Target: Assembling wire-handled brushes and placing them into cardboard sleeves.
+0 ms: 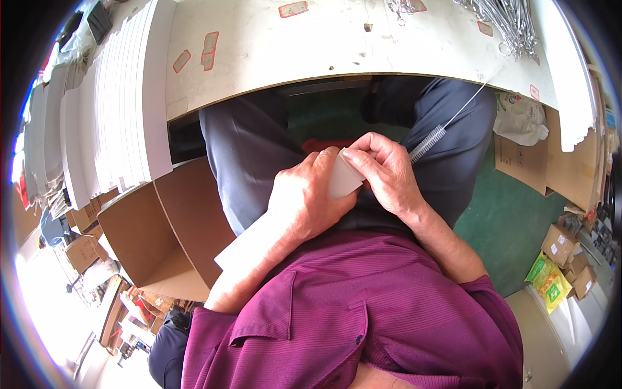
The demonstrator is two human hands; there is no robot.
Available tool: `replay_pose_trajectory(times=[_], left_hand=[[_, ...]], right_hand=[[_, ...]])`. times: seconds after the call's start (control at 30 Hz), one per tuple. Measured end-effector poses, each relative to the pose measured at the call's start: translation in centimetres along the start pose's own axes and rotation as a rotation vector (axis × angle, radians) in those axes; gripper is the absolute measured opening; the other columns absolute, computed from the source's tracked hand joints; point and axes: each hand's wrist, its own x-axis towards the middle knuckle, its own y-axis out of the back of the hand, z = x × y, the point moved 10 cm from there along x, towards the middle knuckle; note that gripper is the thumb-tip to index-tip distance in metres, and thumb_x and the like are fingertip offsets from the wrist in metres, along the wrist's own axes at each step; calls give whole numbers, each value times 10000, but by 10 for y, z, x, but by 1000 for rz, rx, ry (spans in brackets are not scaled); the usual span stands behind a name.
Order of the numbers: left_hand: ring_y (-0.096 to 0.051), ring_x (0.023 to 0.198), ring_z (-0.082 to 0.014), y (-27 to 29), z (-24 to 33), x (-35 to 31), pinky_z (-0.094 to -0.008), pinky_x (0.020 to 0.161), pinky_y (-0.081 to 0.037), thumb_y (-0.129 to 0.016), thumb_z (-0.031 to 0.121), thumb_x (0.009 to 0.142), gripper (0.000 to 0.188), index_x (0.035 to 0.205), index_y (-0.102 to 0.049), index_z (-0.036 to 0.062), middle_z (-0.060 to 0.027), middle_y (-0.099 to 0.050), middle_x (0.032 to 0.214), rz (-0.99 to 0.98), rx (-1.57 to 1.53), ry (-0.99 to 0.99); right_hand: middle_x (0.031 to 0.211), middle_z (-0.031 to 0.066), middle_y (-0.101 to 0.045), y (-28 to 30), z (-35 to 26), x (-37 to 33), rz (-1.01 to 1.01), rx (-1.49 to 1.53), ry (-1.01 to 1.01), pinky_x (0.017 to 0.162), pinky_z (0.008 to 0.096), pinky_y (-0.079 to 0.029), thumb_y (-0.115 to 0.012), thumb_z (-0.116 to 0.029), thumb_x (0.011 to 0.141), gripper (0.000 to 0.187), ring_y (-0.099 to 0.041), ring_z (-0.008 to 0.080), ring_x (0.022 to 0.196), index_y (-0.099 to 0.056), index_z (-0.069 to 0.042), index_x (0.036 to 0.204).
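Note:
In front of my lap, my left hand [303, 198] is wrapped round a long white cardboard box [343, 178], whose other end sticks out beneath my left forearm. My right hand [387, 172] is closed, with thumb and forefinger pinching the flap at the box's end. A thin wire brush [429, 141] with grey bristles slants over my right thigh. Its bristled end disappears behind my right hand, and I cannot tell whether those fingers hold it. The wire stem runs up toward the table edge.
Across the far side runs a pale worktable [272, 45], with a pile of metal wire brushes [508, 26] at its right. Stacked white flat boxes [120, 107] stand at the left. Below them is an open brown carton [146, 240]. A plastic bag [521, 120] lies by cartons at the right.

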Motion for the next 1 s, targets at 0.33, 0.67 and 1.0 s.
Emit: replay_pose_trajectory(times=[0.33, 0.67, 1.0], left_hand=[[-736, 877, -341, 6, 2, -3, -413, 756, -617, -847, 191, 719, 545, 1191, -636, 16, -175, -721, 981, 22, -3, -1], [-732, 882, -333, 5, 2, -3, -415, 766, -613, -838, 196, 722, 556, 1204, -628, 15, -173, -718, 974, 14, -1, -9], [-733, 886, -331, 5, 1, -3, -412, 766, -613, -846, 196, 716, 566, 1207, -629, 15, -173, -718, 975, 14, 3, -10]], right_hand=[[753, -9, -663, -3, -3, -1, -15, -11, -4, 577, 207, -440, -675, -135, 997, 148, -544, 10, 682, -653, 1, 942], [758, -14, -661, -5, -5, -1, -12, -12, -3, 586, 205, -437, -672, -129, 999, 139, -542, 9, 687, -657, 0, 947], [762, -15, -662, -5, -5, -1, -9, 2, -28, 590, 204, -438, -672, -126, 998, 137, -544, 7, 688, -653, -1, 945]])
